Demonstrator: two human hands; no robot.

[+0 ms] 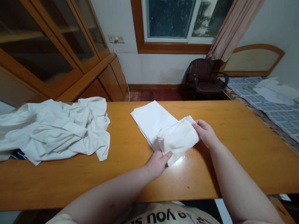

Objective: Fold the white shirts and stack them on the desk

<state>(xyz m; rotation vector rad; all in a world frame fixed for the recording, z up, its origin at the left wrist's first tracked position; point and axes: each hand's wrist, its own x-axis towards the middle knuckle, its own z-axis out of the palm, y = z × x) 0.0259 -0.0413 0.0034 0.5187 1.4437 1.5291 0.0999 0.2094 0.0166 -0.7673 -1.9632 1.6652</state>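
Note:
A white folded cloth (179,137) is held between my two hands, its near part raised off the table. My left hand (158,161) grips its lower left corner, thumb on top. At the upper right edge, my right hand (204,132) pinches the fabric with thumb and fingers. Another flat white section of fabric (153,119) lies on the table just beyond and partly under the held part; I cannot tell whether the two are one piece. Off to the left rests a rumpled heap of white cloth (63,127), touched by neither hand.
The wooden table (121,174) spans the view before me. Past its far edge are a brown armchair (202,76) and a window. A wooden glass-fronted cabinet (70,37) stands at the left. On the right, a bed (263,99) carries some white material.

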